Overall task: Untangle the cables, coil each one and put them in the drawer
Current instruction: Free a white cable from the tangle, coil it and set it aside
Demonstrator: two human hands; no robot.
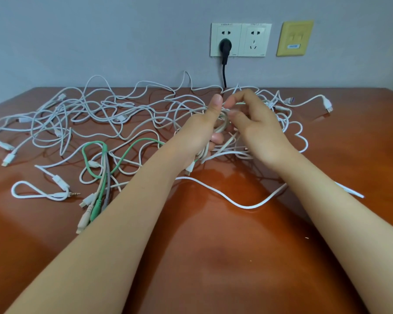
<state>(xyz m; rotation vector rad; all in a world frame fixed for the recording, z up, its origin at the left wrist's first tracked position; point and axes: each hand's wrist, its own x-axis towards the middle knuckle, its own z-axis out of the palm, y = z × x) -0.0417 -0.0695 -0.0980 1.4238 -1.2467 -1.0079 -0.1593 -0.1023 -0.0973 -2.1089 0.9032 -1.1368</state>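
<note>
Left hand (202, 134): gripped small cream rubber cable coil (224, 123), frame centre;
Right hand (256, 130): pinched its loose strand, just right of it

Glossy reddish-brown table (213, 257), grey wall (100, 30) rising behind its far edge, white double socket plate (241, 39) up there, black plug (225, 45) in its left socket, black cord (224, 74) dropping behind the far edge, yellow wall plate (294, 38) just beside, blue label (293, 46) on it
</note>
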